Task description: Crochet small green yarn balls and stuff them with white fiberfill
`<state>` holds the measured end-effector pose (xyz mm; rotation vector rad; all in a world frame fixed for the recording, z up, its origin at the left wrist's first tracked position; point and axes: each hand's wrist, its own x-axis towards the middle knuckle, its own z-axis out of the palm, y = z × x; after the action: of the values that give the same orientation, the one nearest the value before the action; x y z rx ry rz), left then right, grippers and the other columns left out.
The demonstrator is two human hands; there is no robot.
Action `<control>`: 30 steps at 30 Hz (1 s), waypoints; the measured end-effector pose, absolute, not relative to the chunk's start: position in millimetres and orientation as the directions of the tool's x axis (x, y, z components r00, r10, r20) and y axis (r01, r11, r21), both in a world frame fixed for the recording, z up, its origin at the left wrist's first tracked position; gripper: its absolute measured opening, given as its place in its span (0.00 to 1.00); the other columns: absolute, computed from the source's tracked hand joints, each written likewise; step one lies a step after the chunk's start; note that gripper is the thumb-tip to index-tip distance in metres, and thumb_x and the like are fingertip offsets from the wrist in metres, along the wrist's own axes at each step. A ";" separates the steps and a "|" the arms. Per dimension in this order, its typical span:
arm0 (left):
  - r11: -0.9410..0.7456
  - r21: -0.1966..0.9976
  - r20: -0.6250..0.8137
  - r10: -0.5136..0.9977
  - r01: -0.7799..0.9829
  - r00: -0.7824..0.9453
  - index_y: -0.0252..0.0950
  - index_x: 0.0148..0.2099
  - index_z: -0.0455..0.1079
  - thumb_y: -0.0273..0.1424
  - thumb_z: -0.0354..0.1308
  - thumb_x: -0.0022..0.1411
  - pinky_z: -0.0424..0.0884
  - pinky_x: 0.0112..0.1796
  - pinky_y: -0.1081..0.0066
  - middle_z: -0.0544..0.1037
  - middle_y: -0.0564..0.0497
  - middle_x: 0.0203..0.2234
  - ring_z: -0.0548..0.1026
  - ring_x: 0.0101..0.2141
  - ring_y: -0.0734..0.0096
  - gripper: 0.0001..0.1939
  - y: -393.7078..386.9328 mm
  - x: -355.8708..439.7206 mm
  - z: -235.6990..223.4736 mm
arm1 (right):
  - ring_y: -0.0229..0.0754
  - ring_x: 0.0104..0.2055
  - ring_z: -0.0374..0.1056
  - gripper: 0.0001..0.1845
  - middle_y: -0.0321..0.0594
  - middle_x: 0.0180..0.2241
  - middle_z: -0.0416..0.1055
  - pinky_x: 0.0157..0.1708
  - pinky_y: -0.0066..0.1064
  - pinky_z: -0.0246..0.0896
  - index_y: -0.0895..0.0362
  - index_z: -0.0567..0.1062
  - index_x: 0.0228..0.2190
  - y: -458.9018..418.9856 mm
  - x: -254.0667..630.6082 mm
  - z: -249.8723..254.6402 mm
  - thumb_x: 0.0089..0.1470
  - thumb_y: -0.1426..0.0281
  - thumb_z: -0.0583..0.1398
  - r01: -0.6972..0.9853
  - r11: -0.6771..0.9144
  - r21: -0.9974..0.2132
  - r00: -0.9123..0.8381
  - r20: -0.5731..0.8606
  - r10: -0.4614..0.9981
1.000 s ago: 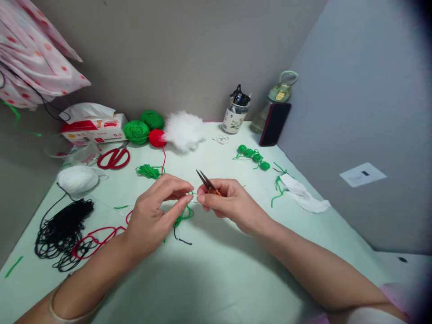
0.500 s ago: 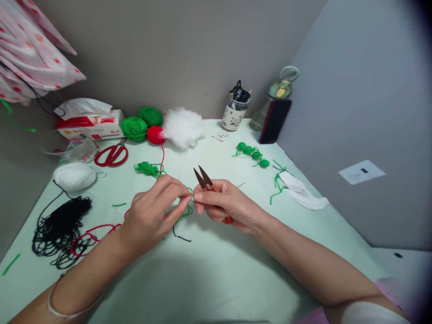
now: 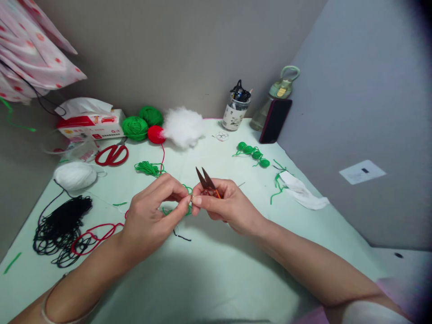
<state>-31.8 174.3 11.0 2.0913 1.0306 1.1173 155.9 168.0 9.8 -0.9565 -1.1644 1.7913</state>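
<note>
My right hand (image 3: 227, 204) is closed round a pair of thread snips (image 3: 207, 178), whose dark, slightly parted blades point up and away from me. Its thumb and forefinger also pinch at a tiny spot against the fingertips of my left hand (image 3: 157, 209). The left thumb and forefinger are pressed together there; what lies between them is too small to make out. Loose green yarn (image 3: 185, 211) shows behind and below the meeting fingertips. A short black yarn end (image 3: 183, 238) lies on the table just under the left hand.
Left: black yarn (image 3: 64, 225), red yarn (image 3: 97, 236), a white yarn ball (image 3: 74, 176), red-handled scissors (image 3: 112, 155). Back: tissue box (image 3: 108, 126), green balls (image 3: 135, 128), white stuffing (image 3: 184, 127), pen jar (image 3: 235, 112), phone (image 3: 276, 121). Right: small green balls (image 3: 256, 155), white cloth (image 3: 303, 191).
The fingertips still meet at nearly the same spot. My right hand has turned slightly, shifting the snips a little to the right, and the left fingers have moved slightly.
</note>
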 end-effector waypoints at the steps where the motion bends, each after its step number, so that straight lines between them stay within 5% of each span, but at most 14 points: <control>1: -0.520 0.778 0.405 0.844 0.352 0.352 0.40 0.32 0.70 0.25 0.59 0.65 0.69 0.30 0.69 0.73 0.54 0.25 0.73 0.28 0.71 0.08 173.9 -31.8 11.5 | 0.27 0.18 0.49 0.12 0.31 0.23 0.74 0.18 0.26 0.42 0.57 0.76 0.30 167.0 154.9 10.6 0.50 0.63 0.70 -0.193 -0.247 -0.950 -0.396 -0.155 0.905; 6: -0.229 0.944 0.143 0.934 0.239 0.329 0.39 0.32 0.71 0.29 0.61 0.64 0.71 0.31 0.72 0.76 0.55 0.25 0.77 0.28 0.72 0.06 175.9 -33.4 11.1 | 0.32 0.25 0.61 0.13 0.33 0.24 0.73 0.25 0.27 0.52 0.57 0.75 0.26 163.5 149.9 12.3 0.50 0.64 0.71 -0.163 -0.135 -0.977 -0.311 -0.079 0.947; 9: -0.066 0.986 0.010 0.940 0.153 0.341 0.39 0.34 0.71 0.33 0.63 0.64 0.73 0.33 0.71 0.78 0.55 0.25 0.78 0.29 0.71 0.07 179.6 -35.0 10.1 | 0.30 0.21 0.56 0.10 0.31 0.24 0.73 0.22 0.27 0.49 0.56 0.75 0.28 164.1 149.3 7.8 0.52 0.64 0.69 -0.199 -0.155 -0.968 -0.293 -0.092 0.952; 16: 0.020 0.999 -0.029 0.938 0.031 0.345 0.41 0.41 0.74 0.38 0.60 0.69 0.76 0.43 0.69 0.79 0.55 0.32 0.81 0.34 0.71 0.07 185.4 -39.0 9.2 | 0.26 0.15 0.45 0.14 0.31 0.26 0.76 0.16 0.26 0.38 0.56 0.74 0.31 168.4 149.2 0.5 0.52 0.60 0.69 -0.279 -0.275 -0.920 -0.298 -0.189 0.936; 20: 0.090 0.996 -0.090 0.903 0.021 0.420 0.40 0.38 0.75 0.38 0.61 0.68 0.77 0.39 0.69 0.81 0.53 0.30 0.80 0.33 0.70 0.08 186.7 -38.9 8.4 | 0.26 0.15 0.45 0.15 0.30 0.24 0.74 0.16 0.26 0.37 0.56 0.74 0.31 168.8 148.4 0.4 0.50 0.60 0.70 -0.280 -0.287 -0.916 -0.285 -0.206 0.936; 24: 0.023 0.995 -0.061 0.920 0.101 0.387 0.39 0.37 0.75 0.37 0.61 0.68 0.75 0.36 0.71 0.81 0.53 0.29 0.79 0.32 0.70 0.08 185.2 -37.3 7.9 | 0.26 0.16 0.47 0.14 0.30 0.23 0.73 0.17 0.26 0.40 0.56 0.74 0.31 168.5 148.5 -2.0 0.50 0.62 0.70 -0.261 -0.259 -0.930 -0.253 -0.193 0.948; 30: -0.425 0.826 0.282 0.880 0.369 0.382 0.38 0.35 0.75 0.29 0.59 0.66 0.69 0.31 0.74 0.77 0.54 0.27 0.73 0.29 0.72 0.06 183.6 -37.3 7.5 | 0.28 0.18 0.49 0.11 0.31 0.23 0.74 0.19 0.26 0.43 0.56 0.75 0.30 168.6 147.9 -2.7 0.51 0.63 0.69 -0.218 -0.225 -0.950 -0.253 -0.167 0.953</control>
<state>-37.3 183.6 7.5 1.9691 1.0717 0.9689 147.9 168.6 -2.7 -1.0425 -1.0838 1.6365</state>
